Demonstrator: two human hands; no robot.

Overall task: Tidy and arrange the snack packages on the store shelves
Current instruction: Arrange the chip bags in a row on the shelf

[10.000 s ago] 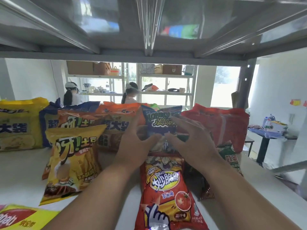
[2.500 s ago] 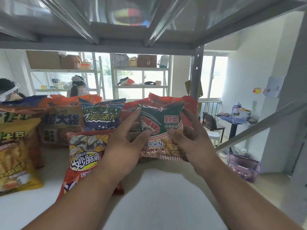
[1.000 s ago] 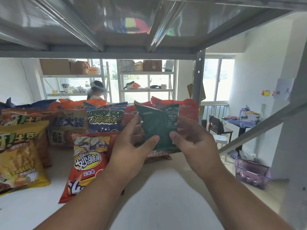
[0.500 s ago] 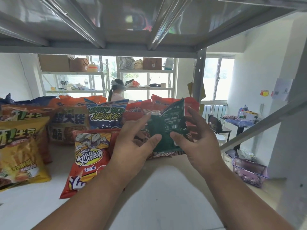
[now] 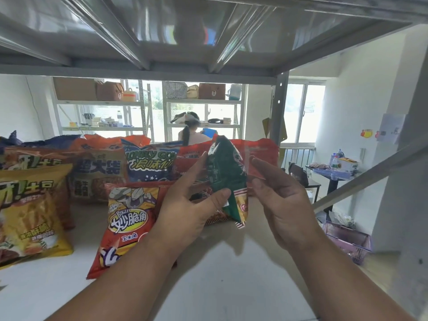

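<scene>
Hiding part of green packet [image 5: 224,172]: left hand [image 5: 185,209].

- Both bare forearms reach forward from the bottom of the view, hands raised side by side.
- The left hand [image 5: 187,209] has its thumb pressed against a green packet [image 5: 225,179], fingers extended behind it.
- The right hand [image 5: 281,200] is beside the packet, fingers loosely bent, thumb pointing toward it; contact cannot be told.

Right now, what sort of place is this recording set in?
Probably a mock store in a bright workroom, not a real shop: snack bags stand on a grey metal shelf, while racks behind hold boxes and handbags.
</scene>
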